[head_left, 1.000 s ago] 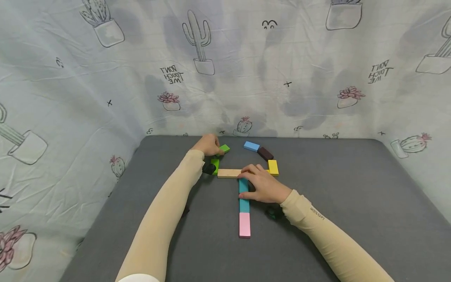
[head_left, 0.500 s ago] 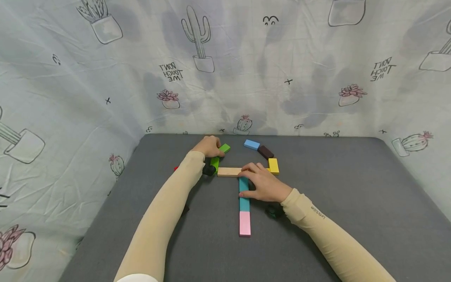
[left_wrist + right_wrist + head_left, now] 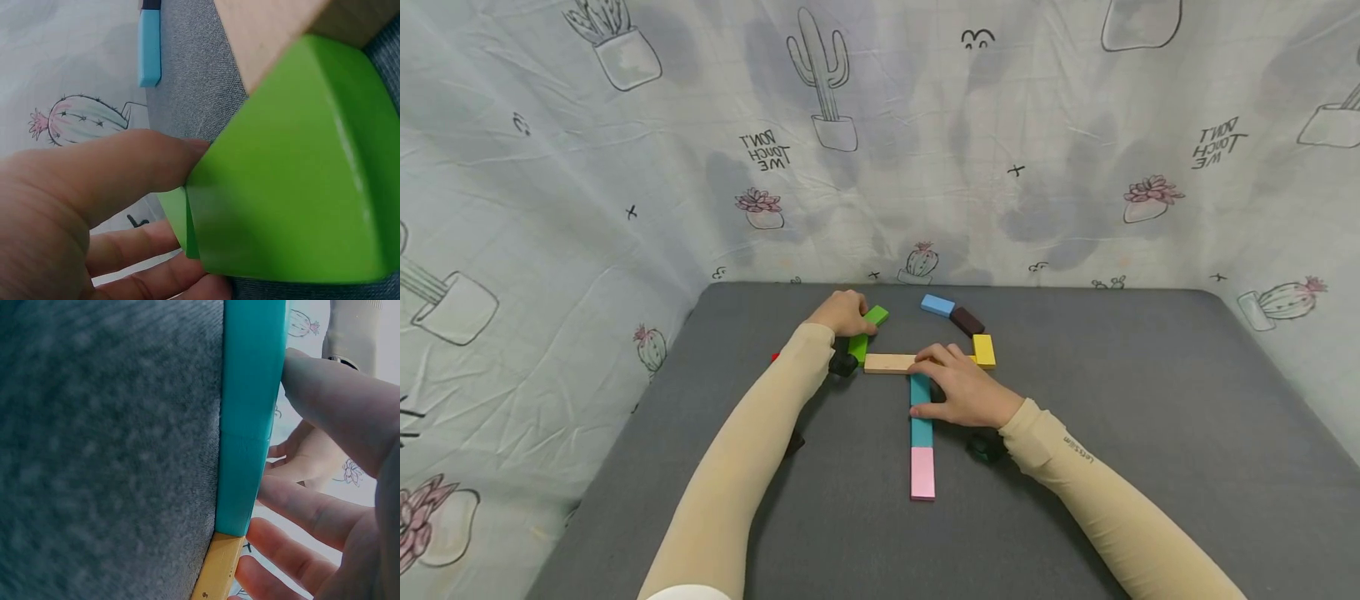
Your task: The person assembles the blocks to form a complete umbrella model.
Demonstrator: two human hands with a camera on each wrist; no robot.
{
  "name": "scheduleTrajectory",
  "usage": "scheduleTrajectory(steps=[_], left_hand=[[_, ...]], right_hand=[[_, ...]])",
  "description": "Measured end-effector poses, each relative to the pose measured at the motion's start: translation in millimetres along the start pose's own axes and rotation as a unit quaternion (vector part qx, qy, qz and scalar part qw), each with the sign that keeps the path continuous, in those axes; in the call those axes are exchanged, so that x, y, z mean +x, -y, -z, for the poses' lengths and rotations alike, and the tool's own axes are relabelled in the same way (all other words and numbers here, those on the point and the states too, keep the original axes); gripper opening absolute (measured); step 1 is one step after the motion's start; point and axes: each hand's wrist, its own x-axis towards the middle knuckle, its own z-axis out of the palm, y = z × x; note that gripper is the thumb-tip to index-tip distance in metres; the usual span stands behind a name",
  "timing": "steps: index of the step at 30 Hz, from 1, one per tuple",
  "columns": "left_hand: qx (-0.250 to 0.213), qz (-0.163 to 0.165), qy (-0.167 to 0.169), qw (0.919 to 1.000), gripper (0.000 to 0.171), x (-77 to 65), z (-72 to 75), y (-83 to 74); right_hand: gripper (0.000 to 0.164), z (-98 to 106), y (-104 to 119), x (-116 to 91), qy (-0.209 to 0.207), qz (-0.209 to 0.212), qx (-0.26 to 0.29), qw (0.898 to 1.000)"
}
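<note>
Pinching green blocks left of mid-frame, my left hand curls. My right hand rests loosely spread fingers on teal blocks.

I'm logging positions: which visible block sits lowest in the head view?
The pink block, adjoining the teal section; all other visible blocks lie higher there.

Wooden block, plain, lying crosswise; green block, flat, against the wooden block's left end; second green block, slanted, beyond that end, partly hidden; two teal blocks, end to end, lengthwise on the wooden block's near side.
</note>
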Motion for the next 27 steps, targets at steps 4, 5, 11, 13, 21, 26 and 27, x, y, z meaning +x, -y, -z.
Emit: scheduleTrajectory(steps=[4,5,11,13,21,26,27], left_hand=[[-0.002,0.003,0.001,1.0000,0.052,-0.9,0.0,-0.3],[-0.005,0.003,0.001,1.0000,0.053,-1.1,-0.2,-0.4],[-0.012,0.008,0.003,0.9999,0.052,-2.1,-1.0,-1.2],[-0.013,0.009,0.003,0.9999,0.052,-2.5,-1.1,-1.4],[-0.013,0.006,0.002,0.9999,0.052,-5.0,-0.3,-1.9],[-0.014,0.005,0.002,0.9999,0.050,-6.0,0.4,-2.4],[-0.013,0.005,0.002,0.9999,0.049,-6.1,0.6,-2.5]], right_hand=[[0.056,0.0,-0.3,-0.1,0.000,0.000,0.002,1.000],[0.056,0.0,-0.4,-0.1,0.000,0.000,0.002,1.000],[0.057,-0.6,-0.6,-0.3,0.000,-0.001,0.001,1.000],[0.057,-0.7,-0.6,-0.4,0.000,-0.001,0.001,1.000],[0.057,-0.6,-0.5,-0.4,0.002,-0.003,0.001,1.000],[0.057,-0.7,-0.5,-0.2,0.003,-0.007,0.001,1.000],[0.057,-0.7,-0.5,-0.2,0.003,-0.007,0.001,1.000]])
